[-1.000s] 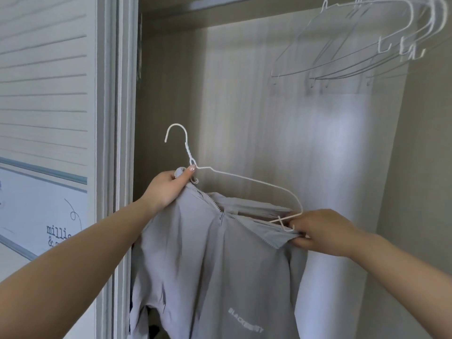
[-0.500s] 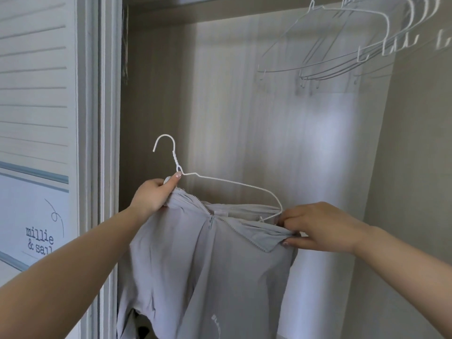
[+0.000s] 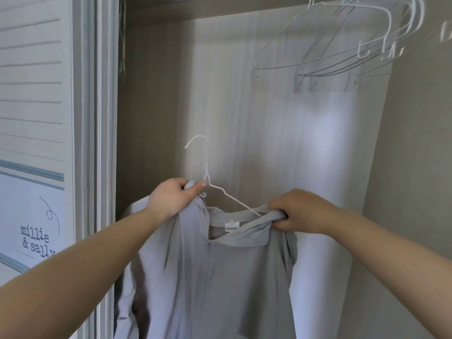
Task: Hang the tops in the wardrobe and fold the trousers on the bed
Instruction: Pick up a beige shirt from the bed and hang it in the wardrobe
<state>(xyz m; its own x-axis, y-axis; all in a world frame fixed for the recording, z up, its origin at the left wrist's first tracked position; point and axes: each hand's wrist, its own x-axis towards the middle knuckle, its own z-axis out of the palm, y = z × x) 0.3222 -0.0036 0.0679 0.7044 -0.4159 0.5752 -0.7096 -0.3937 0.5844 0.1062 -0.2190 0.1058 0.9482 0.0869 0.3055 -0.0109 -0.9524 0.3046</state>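
Note:
A pale grey zip-neck top hangs in front of me, inside the open wardrobe. A white wire hanger is threaded into its neck, hook pointing up and left. My left hand grips the top's left collar together with the hanger's neck, thumb pressed at the twist. My right hand clutches the bunched right shoulder of the top over the hanger's right arm. A small white label shows inside the collar.
Several empty white wire hangers hang at the upper right of the wardrobe. The wardrobe's wood-grain back panel is behind the top. A white sliding door frame and a lettered panel stand at the left.
The top has turned, so its collar opening and label face me. My right hand has bunched the right shoulder fabric over the hanger's arm. The hanger hook has swung more upright.

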